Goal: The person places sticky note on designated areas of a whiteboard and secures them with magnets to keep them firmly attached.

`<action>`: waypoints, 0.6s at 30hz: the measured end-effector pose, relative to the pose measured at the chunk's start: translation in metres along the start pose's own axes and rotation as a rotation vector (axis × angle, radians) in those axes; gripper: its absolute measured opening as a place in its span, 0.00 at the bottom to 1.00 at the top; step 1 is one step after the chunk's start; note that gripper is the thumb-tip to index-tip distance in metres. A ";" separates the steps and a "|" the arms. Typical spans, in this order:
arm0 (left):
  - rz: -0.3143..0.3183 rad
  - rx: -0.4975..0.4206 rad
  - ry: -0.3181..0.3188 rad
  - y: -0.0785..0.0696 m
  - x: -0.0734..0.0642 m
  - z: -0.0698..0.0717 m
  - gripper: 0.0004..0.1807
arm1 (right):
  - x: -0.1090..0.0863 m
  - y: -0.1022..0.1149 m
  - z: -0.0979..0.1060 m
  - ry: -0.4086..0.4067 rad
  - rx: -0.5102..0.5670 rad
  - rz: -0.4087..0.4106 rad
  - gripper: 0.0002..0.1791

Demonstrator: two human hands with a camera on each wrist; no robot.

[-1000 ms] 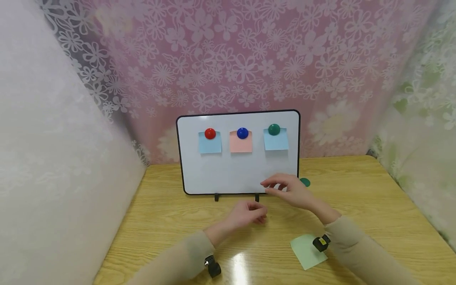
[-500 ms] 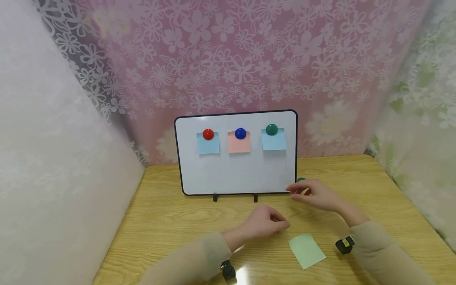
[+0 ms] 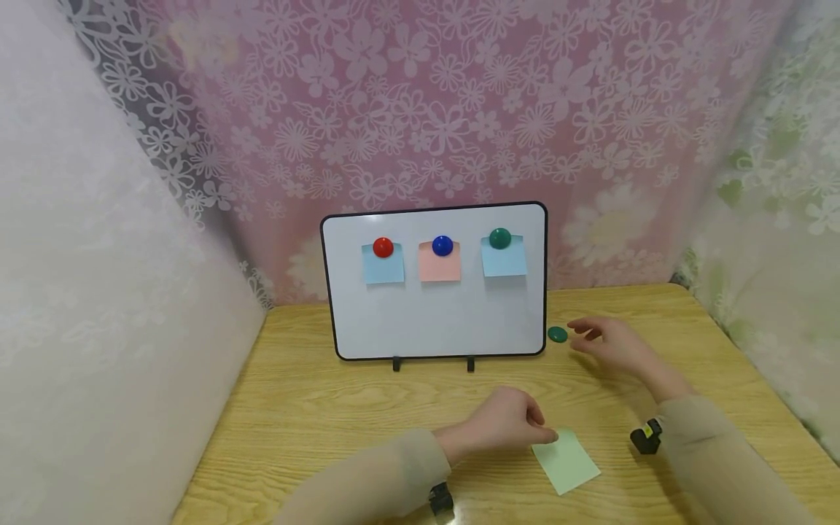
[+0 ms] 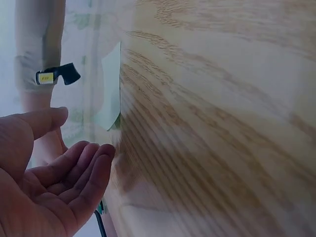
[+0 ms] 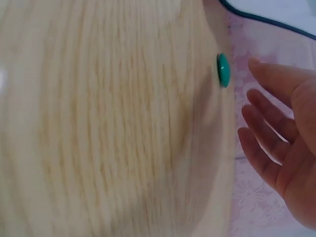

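Note:
My left hand [image 3: 504,421] is over the table, its fingertips at the upper left corner of a light green sticky note [image 3: 567,464]. In the left wrist view its fingers are loosely bent, thumb apart, with nothing between them, and the note [image 4: 112,89] lies just beyond the fingertips. My right hand [image 3: 610,341] hovers right of a round green magnet [image 3: 558,334] lying on the table by the whiteboard's lower right corner. The right wrist view shows the magnet [image 5: 223,70] apart from the spread, relaxed fingers of the right hand [image 5: 281,123].
A black-framed whiteboard [image 3: 433,321] stands at the back on small black feet. It bears a blue note [image 3: 383,272] under a red magnet [image 3: 383,247], a pink note [image 3: 440,270] under a blue magnet [image 3: 442,246], and another blue note [image 3: 504,263] under a green magnet [image 3: 500,238].
My right hand has moved right, from in front of the whiteboard to beside the loose green magnet. My left hand has moved right and nearer to me, reaching the green note.

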State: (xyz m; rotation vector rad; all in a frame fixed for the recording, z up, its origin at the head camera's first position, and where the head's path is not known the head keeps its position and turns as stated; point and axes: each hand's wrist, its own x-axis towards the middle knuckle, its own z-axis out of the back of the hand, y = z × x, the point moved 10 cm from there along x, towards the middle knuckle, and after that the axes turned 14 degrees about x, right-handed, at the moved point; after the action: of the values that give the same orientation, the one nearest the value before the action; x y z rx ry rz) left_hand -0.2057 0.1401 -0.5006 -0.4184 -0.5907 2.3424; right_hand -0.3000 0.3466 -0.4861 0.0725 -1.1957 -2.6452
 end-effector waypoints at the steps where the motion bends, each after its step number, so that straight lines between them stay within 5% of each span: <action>1: -0.004 0.044 0.001 -0.003 0.001 0.000 0.11 | 0.002 -0.002 0.001 -0.002 -0.005 -0.002 0.29; 9: -0.001 0.312 0.015 -0.016 0.006 -0.005 0.15 | 0.020 -0.010 -0.007 0.022 -0.066 -0.012 0.33; 18: 0.027 0.408 0.067 -0.015 0.007 -0.014 0.22 | 0.035 -0.005 -0.021 0.044 -0.098 -0.032 0.32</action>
State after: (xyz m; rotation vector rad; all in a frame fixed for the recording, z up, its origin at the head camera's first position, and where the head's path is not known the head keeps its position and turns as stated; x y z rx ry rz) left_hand -0.1966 0.1588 -0.5060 -0.3139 -0.0675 2.3861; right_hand -0.3320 0.3257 -0.5019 0.1333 -1.0586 -2.7101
